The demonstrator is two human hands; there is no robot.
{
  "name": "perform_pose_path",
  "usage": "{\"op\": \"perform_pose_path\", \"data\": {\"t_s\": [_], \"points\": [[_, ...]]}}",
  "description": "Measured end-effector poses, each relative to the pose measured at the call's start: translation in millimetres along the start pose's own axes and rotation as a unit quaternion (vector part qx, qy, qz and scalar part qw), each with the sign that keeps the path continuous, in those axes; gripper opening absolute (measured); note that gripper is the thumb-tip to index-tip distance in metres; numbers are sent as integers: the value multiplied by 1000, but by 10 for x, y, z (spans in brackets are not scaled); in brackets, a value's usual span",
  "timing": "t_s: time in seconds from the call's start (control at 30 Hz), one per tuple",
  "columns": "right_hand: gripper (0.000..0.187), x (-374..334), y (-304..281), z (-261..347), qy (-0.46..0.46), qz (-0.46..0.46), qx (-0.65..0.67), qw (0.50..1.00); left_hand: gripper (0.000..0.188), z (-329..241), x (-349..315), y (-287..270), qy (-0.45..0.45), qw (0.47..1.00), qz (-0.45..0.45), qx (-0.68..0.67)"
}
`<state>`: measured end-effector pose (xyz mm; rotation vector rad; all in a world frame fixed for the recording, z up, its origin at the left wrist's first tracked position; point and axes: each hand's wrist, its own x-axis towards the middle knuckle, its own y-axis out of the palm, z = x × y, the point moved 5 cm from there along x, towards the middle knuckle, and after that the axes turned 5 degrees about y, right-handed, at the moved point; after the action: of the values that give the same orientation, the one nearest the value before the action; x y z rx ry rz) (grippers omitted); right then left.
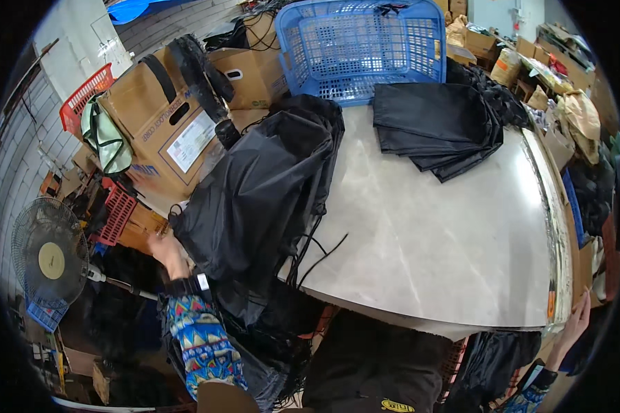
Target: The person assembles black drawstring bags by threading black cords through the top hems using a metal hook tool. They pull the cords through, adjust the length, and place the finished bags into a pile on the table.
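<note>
– Left hand?
– Eight o'clock, just beside the heaped black bags at ten; fingers too blurred to tell.
– Then?
– Folded black fabric, two o'clock.
– Right hand?
– Four o'clock, fingers straight, released.

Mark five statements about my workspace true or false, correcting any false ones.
1. The blue plastic basket stands beyond the folded black fabric. True.
2. The left hand is gripping the electric fan. False: it is apart from it, beside the black drawstring bags.
3. The right hand is near the table's near right corner. True.
4. The pale green bag is at the large carton's right. False: left.
5. Black cords trail onto the tabletop. True.
</note>
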<state>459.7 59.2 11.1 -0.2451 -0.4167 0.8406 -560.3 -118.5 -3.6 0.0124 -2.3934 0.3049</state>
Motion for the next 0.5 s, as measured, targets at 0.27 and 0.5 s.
{"op": "perform_pose_path", "data": {"t_s": [0.27,0.5], "points": [[28,-335,848,645,-73,26,-19,997,39,-2475,-815,1771,434,830,344,69],[31,-331,382,290,-68,71,-157,983,65,-1035,-793,2088,223,565,779,160]]}}
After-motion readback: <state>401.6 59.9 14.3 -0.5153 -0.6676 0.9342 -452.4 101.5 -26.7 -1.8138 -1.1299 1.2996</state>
